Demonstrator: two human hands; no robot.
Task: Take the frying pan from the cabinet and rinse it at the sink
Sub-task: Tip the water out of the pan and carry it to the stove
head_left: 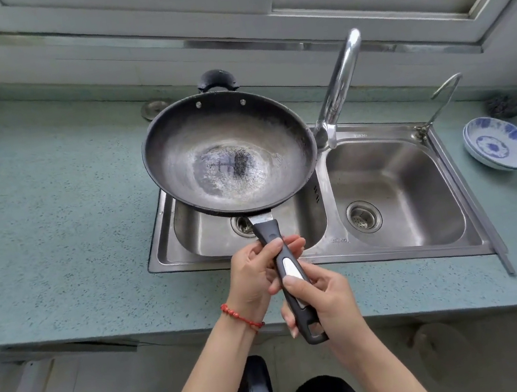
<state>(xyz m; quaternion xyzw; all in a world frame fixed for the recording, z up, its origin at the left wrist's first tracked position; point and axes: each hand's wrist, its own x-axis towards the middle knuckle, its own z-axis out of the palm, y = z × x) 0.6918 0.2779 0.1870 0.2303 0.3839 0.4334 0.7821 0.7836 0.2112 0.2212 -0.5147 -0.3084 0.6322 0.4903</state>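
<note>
Two hands, left hand (255, 274) and right hand (326, 299), had fingers wrapped on the frying pan (228, 153) handle above the sink (325, 253); I feared its far rim clipping the faucet (339, 84).

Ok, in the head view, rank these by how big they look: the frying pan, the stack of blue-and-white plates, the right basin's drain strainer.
1. Frying pan, clearly largest, though held up nearer the camera.
2. Blue-and-white plates, on the counter to the right.
3. Drain strainer in the right basin, smallest.
</note>
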